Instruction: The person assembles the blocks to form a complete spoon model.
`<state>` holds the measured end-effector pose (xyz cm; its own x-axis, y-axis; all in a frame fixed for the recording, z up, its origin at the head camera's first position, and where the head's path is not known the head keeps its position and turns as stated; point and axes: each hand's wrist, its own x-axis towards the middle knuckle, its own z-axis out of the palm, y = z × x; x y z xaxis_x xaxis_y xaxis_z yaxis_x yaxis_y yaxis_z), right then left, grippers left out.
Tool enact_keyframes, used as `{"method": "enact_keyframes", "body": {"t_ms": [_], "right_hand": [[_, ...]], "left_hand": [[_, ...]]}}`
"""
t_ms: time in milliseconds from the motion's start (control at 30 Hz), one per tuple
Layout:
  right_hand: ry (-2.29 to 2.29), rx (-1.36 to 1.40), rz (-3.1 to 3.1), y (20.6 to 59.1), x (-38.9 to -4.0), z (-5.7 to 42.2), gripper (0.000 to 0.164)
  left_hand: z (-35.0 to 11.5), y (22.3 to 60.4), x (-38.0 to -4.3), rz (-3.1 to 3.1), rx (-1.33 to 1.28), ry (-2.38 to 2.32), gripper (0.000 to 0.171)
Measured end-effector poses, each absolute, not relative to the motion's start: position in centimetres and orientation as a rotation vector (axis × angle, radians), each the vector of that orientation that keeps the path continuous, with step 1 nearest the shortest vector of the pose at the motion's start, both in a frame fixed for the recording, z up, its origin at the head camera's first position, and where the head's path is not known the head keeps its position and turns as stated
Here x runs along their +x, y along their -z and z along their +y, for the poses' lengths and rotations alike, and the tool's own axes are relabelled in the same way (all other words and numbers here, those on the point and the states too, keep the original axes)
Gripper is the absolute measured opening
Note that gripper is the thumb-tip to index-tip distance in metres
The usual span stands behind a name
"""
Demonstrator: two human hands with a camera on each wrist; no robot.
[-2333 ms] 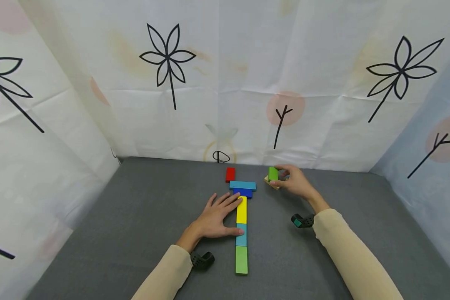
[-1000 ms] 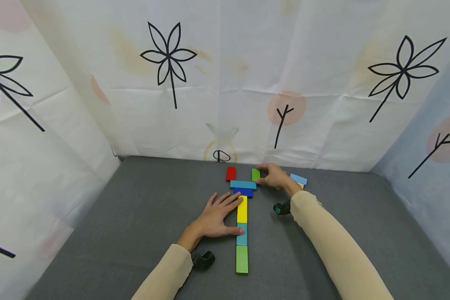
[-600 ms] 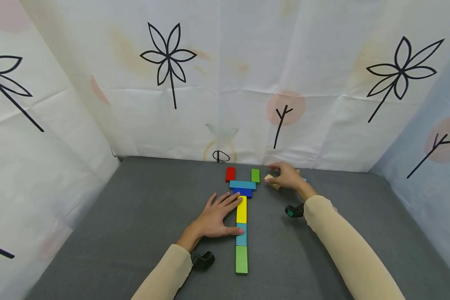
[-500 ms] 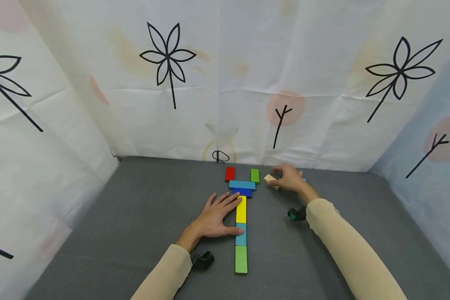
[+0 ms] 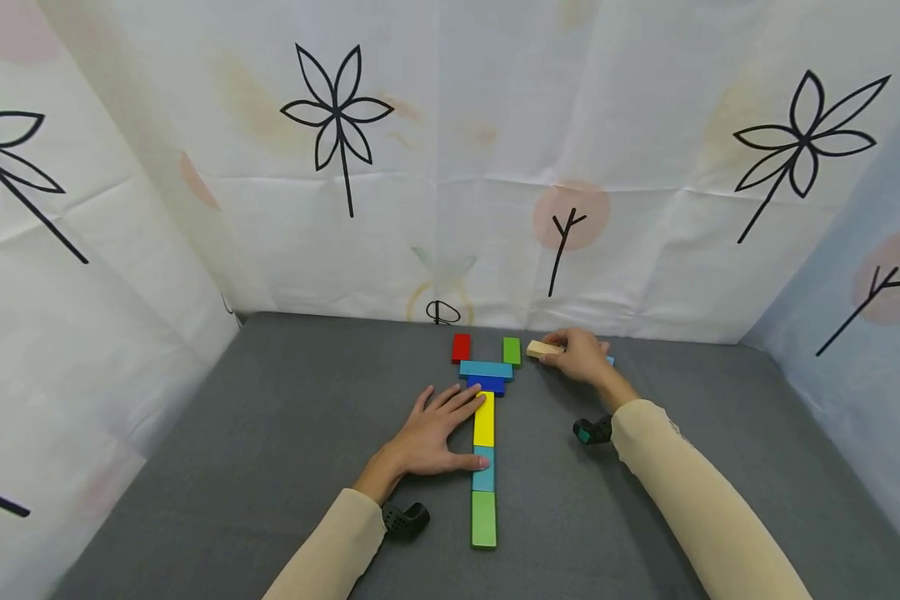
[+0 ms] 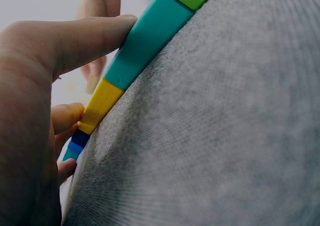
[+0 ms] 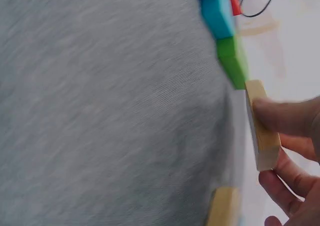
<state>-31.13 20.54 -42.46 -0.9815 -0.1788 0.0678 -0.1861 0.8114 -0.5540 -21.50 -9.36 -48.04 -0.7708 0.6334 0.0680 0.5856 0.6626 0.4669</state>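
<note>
In the head view my left hand (image 5: 429, 437) lies with fingers spread, its thumb on a teal block (image 5: 483, 479) and fingertips by a yellow block (image 5: 483, 423). The left wrist view shows that thumb against the teal block (image 6: 145, 46). My right hand (image 5: 581, 358) pinches a plain wooden block (image 5: 542, 348) between thumb and fingers. In the right wrist view this wooden block (image 7: 262, 131) points toward an upright green block (image 7: 231, 61). In the head view, the green block (image 5: 512, 351) and a red block (image 5: 461, 348) stand at opposite ends of a blue crosswise block (image 5: 486, 369).
A dark blue block (image 5: 487, 387) lies below the crosswise one, and a light green block (image 5: 483, 518) ends the column nearest me. Behind my right hand a light blue block (image 5: 610, 361) barely shows. Another wooden block (image 7: 223, 206) appears in the right wrist view. A printed cloth (image 5: 487, 167) hangs behind the table.
My right hand brought the green block left to the crosswise block, let it go, moved back right and took the wooden block, turning it nearly level across. The left hand stayed put.
</note>
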Motion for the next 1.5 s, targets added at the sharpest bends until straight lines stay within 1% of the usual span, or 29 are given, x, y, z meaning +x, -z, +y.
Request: {"method": "enact_keyframes", "body": {"t_ms": [200,367,500,600,767,1067,1200,1400,1500], "right_hand": [[-1.007,0.35,-2.92,41.9,-31.7,18.4,0.035],[-1.141,0.513,-2.916,42.2,-32.2,15.8,0.034],[-1.145,0.618,-2.938,42.7,-32.5,14.0,0.033],[-1.103,0.604,-2.958,43.0,-32.7,13.2,0.031],[-1.067,0.504,-2.986,43.5,-32.7,12.4,0.028],[-1.029,0.455,-3.022,43.5,-32.5,11.8,0.026],[-1.024,0.48,-3.006,43.4,-32.3,12.0,0.028],[-1.098,0.566,-2.894,43.1,-31.2,14.2,0.034],[-1.099,0.55,-2.848,43.1,-30.4,16.1,0.036]], "left_hand": [[-9.4,48.1,-21.5,2.776,1.022,-0.722,0.094],[-9.4,48.1,-21.6,2.776,1.008,-0.713,0.094],[-9.3,48.0,-21.6,2.773,0.992,-0.698,0.094],[-9.2,48.0,-21.6,2.77,0.997,-0.701,0.094],[-9.3,47.8,-21.6,2.764,1.009,-0.707,0.094],[-9.5,47.8,-21.7,2.76,1.006,-0.715,0.094],[-9.5,47.9,-21.7,2.763,1.012,-0.718,0.093],[-9.5,48.1,-21.8,2.762,1.018,-0.721,0.094],[-9.5,48.3,-21.9,2.766,1.023,-0.718,0.094]]}}
